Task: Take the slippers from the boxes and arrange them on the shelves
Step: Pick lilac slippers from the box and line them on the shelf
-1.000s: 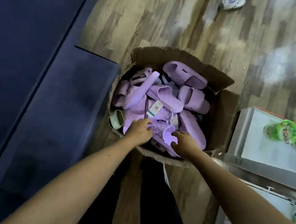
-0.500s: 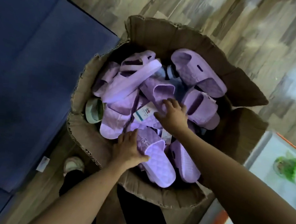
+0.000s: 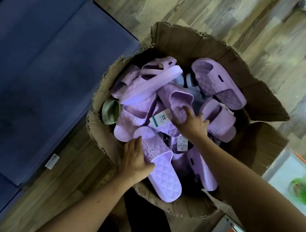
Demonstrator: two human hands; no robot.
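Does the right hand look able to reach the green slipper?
Probably yes: the green slipper lies exposed at the box wall, and the right hand, resting mid-pile, has nothing above blocking it.

It looked like a shop or stockroom: a cardboard box (image 3: 174, 37) on wood-look flooring (image 3: 196, 11) was crammed with matching lilac slippers (image 3: 218, 84) carrying retail tags (image 3: 160, 119), and printed product cartons (image 3: 292, 172) stood just beside it.

Dim, soft indoor light; pale glare patches on wood floor (image 3: 286, 44) upper right. Box (image 3: 192, 45) interior shadowed. Overall soft focus, wide-angle bending at edges.
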